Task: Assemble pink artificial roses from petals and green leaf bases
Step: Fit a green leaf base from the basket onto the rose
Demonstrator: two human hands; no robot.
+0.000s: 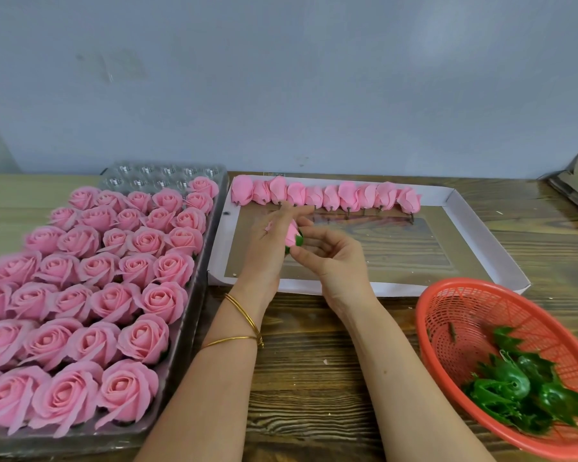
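Here, left hand [269, 236] and right hand [336, 258] pinching one rose [292, 235], ten petal buds [327, 196] behind

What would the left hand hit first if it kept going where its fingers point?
Probably the row of pink buds at the back of the white tray; the left hand aims there, though depth is unclear.

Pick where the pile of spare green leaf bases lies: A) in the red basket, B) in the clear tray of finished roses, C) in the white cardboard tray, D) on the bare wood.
A: the green leaf bases lie heaped in the red basket at the right, while the left hand and right hand hold one pink bud.
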